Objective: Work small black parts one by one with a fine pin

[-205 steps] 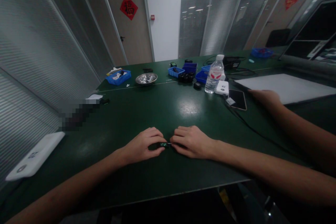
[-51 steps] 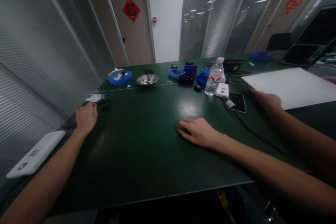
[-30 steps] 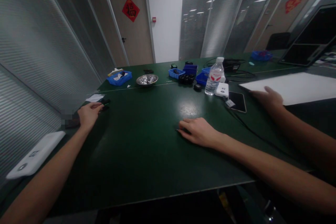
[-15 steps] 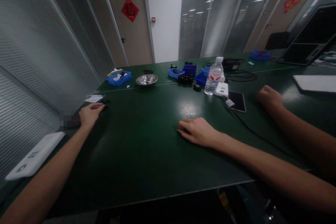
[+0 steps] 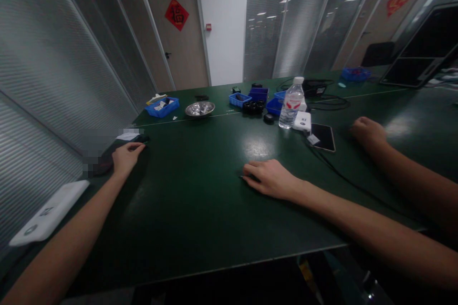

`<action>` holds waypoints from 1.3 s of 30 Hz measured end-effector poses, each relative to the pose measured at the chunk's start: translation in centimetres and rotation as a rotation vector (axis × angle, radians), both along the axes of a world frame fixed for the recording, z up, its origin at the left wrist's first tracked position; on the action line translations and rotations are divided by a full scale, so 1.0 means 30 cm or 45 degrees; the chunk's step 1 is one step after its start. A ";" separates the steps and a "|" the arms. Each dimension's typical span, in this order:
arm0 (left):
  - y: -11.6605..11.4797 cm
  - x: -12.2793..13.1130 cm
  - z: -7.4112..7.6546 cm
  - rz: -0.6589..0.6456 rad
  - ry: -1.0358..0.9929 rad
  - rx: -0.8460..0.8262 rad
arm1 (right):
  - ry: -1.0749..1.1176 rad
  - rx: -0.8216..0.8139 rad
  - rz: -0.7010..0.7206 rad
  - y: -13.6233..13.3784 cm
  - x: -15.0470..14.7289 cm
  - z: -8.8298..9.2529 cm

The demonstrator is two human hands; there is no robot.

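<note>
My left hand (image 5: 126, 157) is at the left side of the green table (image 5: 186, 190), thumb and fingers pinched together. A small, thin greenish thing (image 5: 145, 142) shows at its fingertips, too small to name. Close by are a white paper (image 5: 129, 135) and a dark object, partly blurred out. My right hand (image 5: 267, 177) rests on the table near the middle, fingers curled. A tiny thin tip (image 5: 241, 177) shows at its fingertips; the rest is hidden.
Toward the back are a metal bowl (image 5: 200, 110), a blue basket (image 5: 162, 106), several blue bins and a water bottle (image 5: 292, 103). A phone (image 5: 323, 137) and cable lie right of centre. Another person's closed hand (image 5: 368, 131) rests at right. A white device (image 5: 50, 212) lies at left.
My left hand has shifted slightly to the right, still pinching. My right hand stays in place. A flat white panel at the far right is gone from view.
</note>
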State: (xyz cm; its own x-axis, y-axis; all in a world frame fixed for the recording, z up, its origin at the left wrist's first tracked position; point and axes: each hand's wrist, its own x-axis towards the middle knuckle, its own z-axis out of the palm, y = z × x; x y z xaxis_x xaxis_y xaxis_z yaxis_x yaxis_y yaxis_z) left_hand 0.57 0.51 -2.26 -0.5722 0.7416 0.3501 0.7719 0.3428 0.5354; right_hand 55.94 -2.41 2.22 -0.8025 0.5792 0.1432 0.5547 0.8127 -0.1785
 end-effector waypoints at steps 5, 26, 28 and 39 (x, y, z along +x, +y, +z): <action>0.003 -0.003 0.001 0.019 -0.010 0.000 | 0.018 -0.008 0.013 0.003 0.002 -0.004; 0.006 -0.013 0.009 0.073 -0.210 -0.027 | -0.020 0.018 -0.002 0.002 0.001 -0.003; 0.006 -0.019 0.007 0.069 -0.227 -0.024 | -0.021 0.012 -0.008 0.002 0.001 -0.001; 0.003 -0.015 0.006 0.038 -0.143 -0.043 | -0.017 -0.001 -0.003 -0.004 0.001 0.009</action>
State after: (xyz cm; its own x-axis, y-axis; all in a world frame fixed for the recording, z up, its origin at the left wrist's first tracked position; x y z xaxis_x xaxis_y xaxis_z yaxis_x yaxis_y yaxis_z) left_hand 0.11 0.60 -2.06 -0.6285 0.7338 0.2579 0.6968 0.3839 0.6059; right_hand 55.97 -2.52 2.48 -0.8031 0.5810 0.1321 0.5588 0.8114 -0.1714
